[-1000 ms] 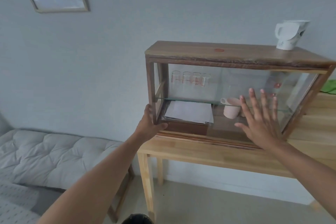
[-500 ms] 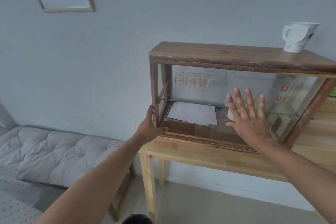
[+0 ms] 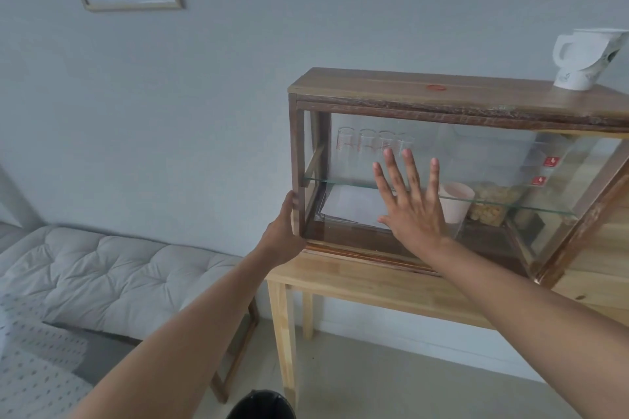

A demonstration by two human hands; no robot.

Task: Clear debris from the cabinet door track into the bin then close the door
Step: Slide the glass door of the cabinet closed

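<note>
A wooden cabinet (image 3: pixel 452 92) with sliding glass doors stands on a light wooden table (image 3: pixel 371 282). My right hand (image 3: pixel 413 207) lies flat with spread fingers against the glass door (image 3: pixel 503 160), left of the cabinet's middle. My left hand (image 3: pixel 284 231) grips the cabinet's left front post near its bottom. The bottom door track (image 3: pixel 357 250) runs under my right hand; I cannot make out debris on it. The rim of a black bin (image 3: pixel 262 405) shows at the bottom edge, on the floor below the table's left end.
Inside the cabinet are several glasses (image 3: pixel 367 146), white paper (image 3: pixel 354 206), a pink cup (image 3: pixel 456 202) and a jar of snacks (image 3: pixel 493 204). A white jug (image 3: pixel 582 61) sits on top at the right. A grey cushioned bench (image 3: pixel 102 275) stands to the left.
My right hand has slid leftward across the glass, from the right half toward the middle, and the door has moved left with it. My left hand keeps its hold on the post.
</note>
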